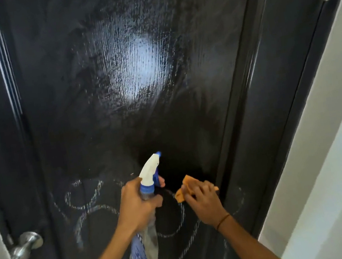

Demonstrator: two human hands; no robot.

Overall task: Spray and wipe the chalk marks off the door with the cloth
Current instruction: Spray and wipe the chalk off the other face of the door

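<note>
the left hand (136, 205) is curled round the neck of the spray bottle (146, 228), a finger on the trigger. the bottle's long axis runs up and slightly right, its nozzle (157, 154) aimed at the door (103, 126) above the hands. the right hand (203, 202) presses the orange cloth (185, 188) flat against the door, fingers bent over it, just right of the bottle. the remaining chalk marks (92, 205) lie mainly below and to the left of the cloth, looping behind the left hand and bottle; fainter marks sit at lower right. the upper panel looks wet and wiped. judged next move: wipe down and leftward; the right hand is nearer the closest loop.
</note>
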